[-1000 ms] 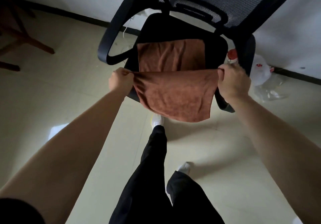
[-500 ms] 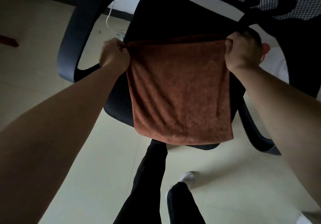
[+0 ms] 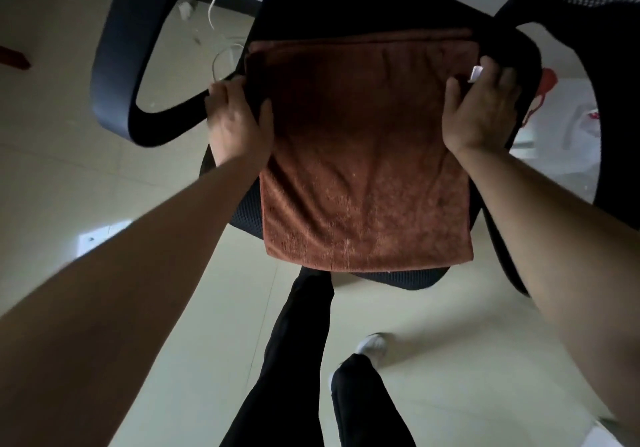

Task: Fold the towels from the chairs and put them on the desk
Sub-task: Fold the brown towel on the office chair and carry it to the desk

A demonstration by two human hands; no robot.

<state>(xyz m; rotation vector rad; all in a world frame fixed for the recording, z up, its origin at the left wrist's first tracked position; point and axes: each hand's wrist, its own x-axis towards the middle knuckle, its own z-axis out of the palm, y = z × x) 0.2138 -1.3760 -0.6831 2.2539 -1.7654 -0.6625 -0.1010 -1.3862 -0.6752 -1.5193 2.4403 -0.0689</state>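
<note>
Fingers (image 3: 223,94) of the left hand (image 3: 239,124) curl down over the left edge of the brown towel (image 3: 363,169), thumb lying on top, so the edge is pinched. Right hand (image 3: 481,114) sits on the towel's right edge, thumb on the cloth, fingers loosely extended past the edge beside a small white tag (image 3: 477,74). Cannot tell whether this hand grips or only presses.

Towel lies flat on the black chair seat (image 3: 346,3), doubled over, two layers showing along the far edge. Its near edge hangs slightly past the seat front. Both forearms reach in from the bottom corners.

Black armrest (image 3: 117,65) curves at left. White cable (image 3: 213,3) lies on the pale floor (image 3: 104,186) behind it. White plastic bag (image 3: 581,134) on the floor at right. Person's black trouser legs (image 3: 291,360) and one white shoe (image 3: 374,344) show below the seat.
</note>
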